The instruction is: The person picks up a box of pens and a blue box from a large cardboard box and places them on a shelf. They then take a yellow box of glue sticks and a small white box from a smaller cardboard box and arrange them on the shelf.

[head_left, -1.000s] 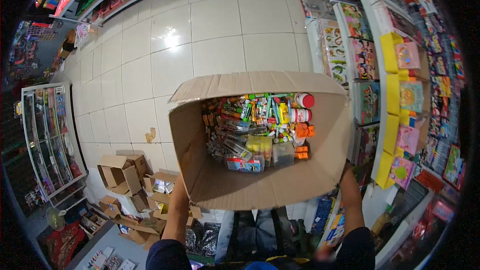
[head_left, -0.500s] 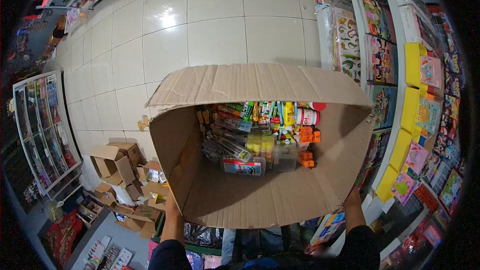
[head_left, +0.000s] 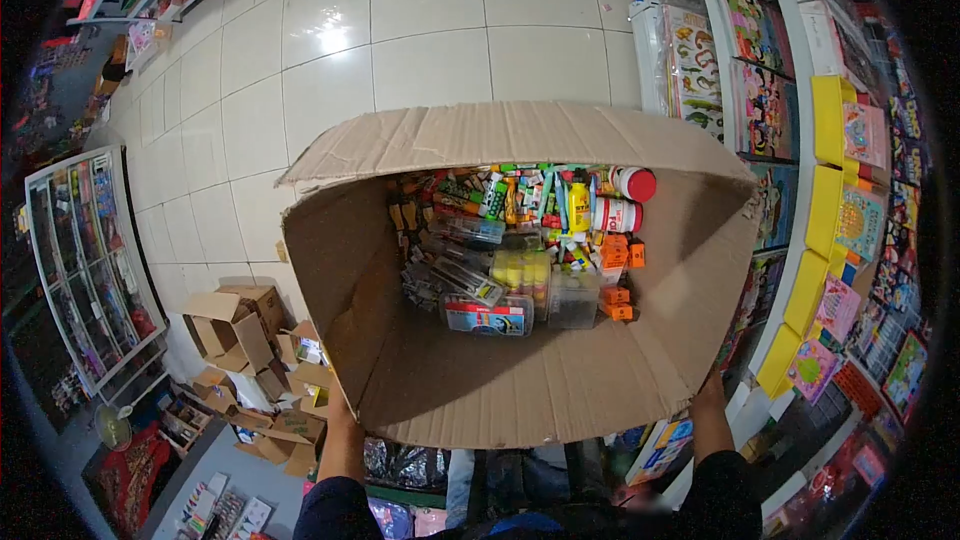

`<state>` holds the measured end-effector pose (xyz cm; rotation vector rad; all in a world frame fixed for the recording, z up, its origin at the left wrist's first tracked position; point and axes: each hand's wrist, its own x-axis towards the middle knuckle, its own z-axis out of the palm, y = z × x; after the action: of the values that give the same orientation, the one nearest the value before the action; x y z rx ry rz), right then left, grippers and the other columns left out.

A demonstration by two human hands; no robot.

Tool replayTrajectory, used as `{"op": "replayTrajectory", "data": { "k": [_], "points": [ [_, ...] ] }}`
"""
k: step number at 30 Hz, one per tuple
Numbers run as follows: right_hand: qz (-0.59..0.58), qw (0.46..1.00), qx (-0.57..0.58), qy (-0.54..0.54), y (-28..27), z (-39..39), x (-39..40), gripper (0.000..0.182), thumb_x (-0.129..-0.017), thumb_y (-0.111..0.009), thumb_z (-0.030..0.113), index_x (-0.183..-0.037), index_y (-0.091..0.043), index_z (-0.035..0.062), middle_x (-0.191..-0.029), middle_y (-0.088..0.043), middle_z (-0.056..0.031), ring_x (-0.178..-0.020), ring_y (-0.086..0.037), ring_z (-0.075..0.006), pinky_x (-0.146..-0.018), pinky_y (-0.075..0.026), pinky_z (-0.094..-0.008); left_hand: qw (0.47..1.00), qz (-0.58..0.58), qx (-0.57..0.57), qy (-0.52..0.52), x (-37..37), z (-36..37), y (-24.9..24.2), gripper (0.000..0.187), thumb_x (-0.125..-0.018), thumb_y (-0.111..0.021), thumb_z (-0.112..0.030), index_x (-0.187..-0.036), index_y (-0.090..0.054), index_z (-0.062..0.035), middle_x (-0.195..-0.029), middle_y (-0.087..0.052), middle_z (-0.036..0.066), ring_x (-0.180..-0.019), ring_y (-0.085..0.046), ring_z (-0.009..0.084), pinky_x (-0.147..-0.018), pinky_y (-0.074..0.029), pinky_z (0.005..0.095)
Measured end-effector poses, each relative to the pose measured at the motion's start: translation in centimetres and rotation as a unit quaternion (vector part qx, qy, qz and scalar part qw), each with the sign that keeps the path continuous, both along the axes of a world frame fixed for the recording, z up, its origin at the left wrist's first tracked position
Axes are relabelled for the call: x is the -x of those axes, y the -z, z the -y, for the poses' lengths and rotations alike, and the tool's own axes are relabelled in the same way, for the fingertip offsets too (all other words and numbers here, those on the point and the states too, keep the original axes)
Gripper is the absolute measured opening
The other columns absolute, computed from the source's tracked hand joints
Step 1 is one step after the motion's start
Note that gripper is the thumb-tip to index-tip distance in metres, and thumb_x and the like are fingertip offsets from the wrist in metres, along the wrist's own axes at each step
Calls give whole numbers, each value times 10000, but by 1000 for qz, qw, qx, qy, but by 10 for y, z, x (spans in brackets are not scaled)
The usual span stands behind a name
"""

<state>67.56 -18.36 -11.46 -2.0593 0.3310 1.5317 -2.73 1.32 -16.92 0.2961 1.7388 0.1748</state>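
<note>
In the head view, the open cardboard box (head_left: 530, 385) is being held between two hands: the near left corner is taken by the left hand (head_left: 343, 418), the near right corner by the right hand (head_left: 711, 402), the fingers hidden behind the cardboard. Inside, a yellow bottle (head_left: 578, 206) is seen by the far edge, a red-lidded jar (head_left: 630, 183) is lodged toward the far right corner, orange packs (head_left: 616, 304) are lined along the right.

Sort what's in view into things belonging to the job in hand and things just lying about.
Job in hand:
large open brown cardboard box
inside it: yellow plastic bottle, white cylindrical tubs with red lids, small orange cartons

Just lying about:
smaller open brown cardboard boxes, left
yellow rectangular display holders, right
</note>
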Motion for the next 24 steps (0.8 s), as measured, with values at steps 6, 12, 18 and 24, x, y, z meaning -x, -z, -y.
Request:
{"op": "replayTrajectory", "data": {
  "k": [6,12,18,24],
  "points": [
    [1,1000,-3,-8,-3,-7,-1,572,-955,-418,424,-1423,-297,117,-1355,-435,-125,-1180,-475,-262,-898,-459,-411,1000,-4,-10,1,3,-9,6,812,-856,-226,-723,-1410,-327,-138,-1412,-387,98,-1287,-340,301,-991,-262,573],
    [6,1000,-23,-11,-1,-20,2,572,-956,-417,421,-1425,-296,117,-1359,-431,-122,-1193,-464,-260,-907,-453,-412,999,-9,-42,7,8,-37,10,798,-866,-226,-711,-1404,-337,-133,-1404,-400,96,-1282,-349,295,-989,-265,570],
    [25,996,-78,-28,17,-64,-2,571,-957,-416,419,-1426,-295,118,-1364,-426,-120,-1206,-453,-259,-916,-447,-413,982,-54,-178,-8,26,-83,-33,784,-876,-226,-699,-1398,-348,-128,-1396,-413,94,-1276,-358,289,-988,-268,568],
    [169,944,-283,-25,-36,-87,30,654,-932,-429,481,-1421,-283,73,-1398,-381,-121,-1244,-390,-270,-1004,-337,-439,923,-48,-379,39,1,-33,-179,698,-911,-304,-615,-1393,-347,-113,-1380,-421,111,-1212,-421,289,-963,-346,501]
  ]
}}
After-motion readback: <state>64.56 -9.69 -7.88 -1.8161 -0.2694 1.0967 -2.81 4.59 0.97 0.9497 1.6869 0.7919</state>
